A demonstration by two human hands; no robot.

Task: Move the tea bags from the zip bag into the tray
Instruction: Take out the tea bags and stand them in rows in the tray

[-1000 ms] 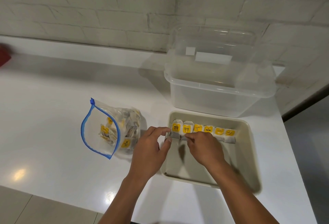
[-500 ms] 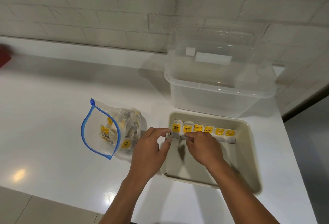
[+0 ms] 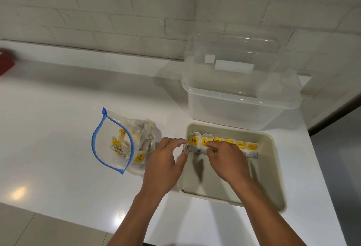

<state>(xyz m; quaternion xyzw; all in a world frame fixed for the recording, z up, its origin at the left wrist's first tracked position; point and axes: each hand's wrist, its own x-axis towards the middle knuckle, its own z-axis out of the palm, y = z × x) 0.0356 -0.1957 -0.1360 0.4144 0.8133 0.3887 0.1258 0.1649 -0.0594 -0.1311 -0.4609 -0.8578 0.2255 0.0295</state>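
Here, left of the tray (image 3: pixel 272 169), the zip bag (image 3: pixel 125 142) lies open on the bench (image 3: pixel 48 128), tea bags inside. The left hand (image 3: pixel 163 164) hovers at the tray's left rim, fingers loosely curled. The right hand (image 3: pixel 224 159) seems to pinch the second tea bag (image 3: pixel 205 141) in the row standing along the tray's far wall.

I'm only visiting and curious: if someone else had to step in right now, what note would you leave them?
Left hand: fingers at the first tea bag, at the tray's left end.
Right hand: fingertips on the second tea bag.
Done: six bags stand in a row along the tray's far side.
Left: many bags are in the open zip bag, lying left of the tray; the tray's near part is bare.
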